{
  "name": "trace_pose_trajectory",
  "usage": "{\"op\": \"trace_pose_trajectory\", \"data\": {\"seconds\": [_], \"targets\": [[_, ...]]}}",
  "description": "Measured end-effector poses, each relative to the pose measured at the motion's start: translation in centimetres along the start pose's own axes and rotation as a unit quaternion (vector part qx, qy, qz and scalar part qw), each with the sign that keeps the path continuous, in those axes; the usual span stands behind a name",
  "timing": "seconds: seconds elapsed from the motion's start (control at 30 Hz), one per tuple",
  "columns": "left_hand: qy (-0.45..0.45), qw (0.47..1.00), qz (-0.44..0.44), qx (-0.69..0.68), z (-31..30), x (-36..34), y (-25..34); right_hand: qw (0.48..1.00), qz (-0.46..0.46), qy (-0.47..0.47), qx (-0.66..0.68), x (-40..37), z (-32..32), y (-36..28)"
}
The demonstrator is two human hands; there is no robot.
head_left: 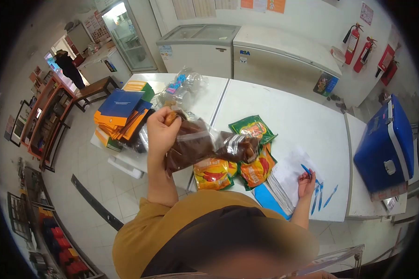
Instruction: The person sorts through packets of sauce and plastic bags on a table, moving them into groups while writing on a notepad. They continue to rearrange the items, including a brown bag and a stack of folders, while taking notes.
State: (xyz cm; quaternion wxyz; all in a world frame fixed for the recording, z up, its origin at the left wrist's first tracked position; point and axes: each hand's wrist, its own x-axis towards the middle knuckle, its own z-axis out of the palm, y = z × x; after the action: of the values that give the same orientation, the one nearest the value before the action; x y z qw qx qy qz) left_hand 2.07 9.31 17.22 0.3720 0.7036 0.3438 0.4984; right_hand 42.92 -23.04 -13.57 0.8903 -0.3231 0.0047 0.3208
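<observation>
My left hand [162, 131] is closed around the top of a clear plastic bag with dark brown contents [191, 142], raised over the near side of the white table [307, 121]. Beside it is a second brown bag [235, 146], overlapping the colourful packets in this view. These are a green packet [252, 128] and two orange-yellow packets [213, 172] [258, 170] with red pictures. A blue pen [306, 169] is held in the fingers of my right hand [306, 184], which rests by white paper [291, 169]. Several more blue pens [320, 196] lie right beside that hand.
Orange and blue envelopes [121, 109] are piled at the left, near clear plastic bottles [184, 90]. A blue folder [269, 201] lies close to my body. A blue cooler box [381, 144] stands at the right. Chest freezers [284, 58] line the wall; a person [70, 69] stands far left.
</observation>
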Motion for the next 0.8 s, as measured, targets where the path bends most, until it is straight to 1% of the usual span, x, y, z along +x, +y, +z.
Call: {"op": "trace_pose_trajectory", "data": {"seconds": [0.03, 0.07, 0.1, 0.17, 0.27, 0.3, 0.37, 0.43, 0.5, 0.53, 0.57, 0.63, 0.67, 0.7, 0.77, 0.8], "targets": [[-0.006, 1.0, 0.008, -0.016, 0.0, 0.3, 0.6, 1.0, 0.002, -0.001, 0.005, 0.1, 0.0, 0.0], [-0.008, 0.997, -0.006, -0.072, 0.3, 0.9, 0.8, 1.0, -0.001, -0.001, 0.008, 0.2, 0.0, 0.0], [-0.032, 0.997, -0.022, -0.073, 0.3, 1.4, 2.2, 1.0, -0.004, 0.001, 0.01, 0.1, 0.1, 0.0], [-0.063, 0.992, 0.012, -0.106, 1.7, 3.5, 2.3, 1.0, -0.005, 0.002, 0.017, -0.2, 0.2, 0.0], [-0.151, 0.981, -0.02, -0.119, 5.5, 7.1, 0.9, 0.999, -0.003, 0.005, 0.035, -0.3, 0.4, -0.1], [-0.22, 0.964, -0.034, -0.143, 7.1, 8.9, -2.0, 0.999, 0.001, -0.01, 0.034, -0.2, 0.4, -0.3], [-0.345, 0.932, -0.062, -0.092, 10.2, 11.3, -7.5, 0.999, 0.008, -0.034, 0.037, -0.3, -0.1, -0.1], [-0.387, 0.921, -0.04, 0.027, 14.4, 10.3, -12.1, 0.999, -0.019, -0.023, -0.016, -0.1, -1.0, 0.7], [-0.339, 0.923, 0.058, 0.174, 17.8, 8.0, -21.9, 0.995, -0.042, -0.019, -0.092, -0.7, -0.7, 0.9], [-0.27, 0.936, 0.074, 0.215, 18.2, 6.8, -25.2, 0.993, -0.045, -0.039, -0.099, -1.3, -0.5, 1.0], [-0.198, 0.942, 0.088, 0.255, 18.0, 5.9, -27.2, 0.991, -0.047, -0.06, -0.106, -1.7, -0.4, 1.1], [-0.269, 0.898, -0.049, 0.344, 17.2, 5.8, -27.7, 0.992, -0.052, -0.082, -0.084, -2.3, -1.4, 1.2], [-0.238, 0.905, -0.028, 0.351, 16.7, 5.4, -27.8, 0.992, -0.054, -0.091, -0.071, -2.7, -2.1, 1.5], [-0.206, 0.911, -0.007, 0.357, 16.0, 4.7, -26.6, 0.993, -0.054, -0.084, -0.066, -3.2, -2.1, 1.6], [-0.16, 0.919, 0.16, 0.321, 16.0, 2.1, -21.8, 0.995, -0.051, -0.067, -0.055, -4.8, -0.9, 1.5], [-0.134, 0.914, 0.241, 0.296, 16.2, 0.4, -18.3, 0.99, -0.047, -0.01, -0.129, -5.5, 0.4, 1.4]]}}
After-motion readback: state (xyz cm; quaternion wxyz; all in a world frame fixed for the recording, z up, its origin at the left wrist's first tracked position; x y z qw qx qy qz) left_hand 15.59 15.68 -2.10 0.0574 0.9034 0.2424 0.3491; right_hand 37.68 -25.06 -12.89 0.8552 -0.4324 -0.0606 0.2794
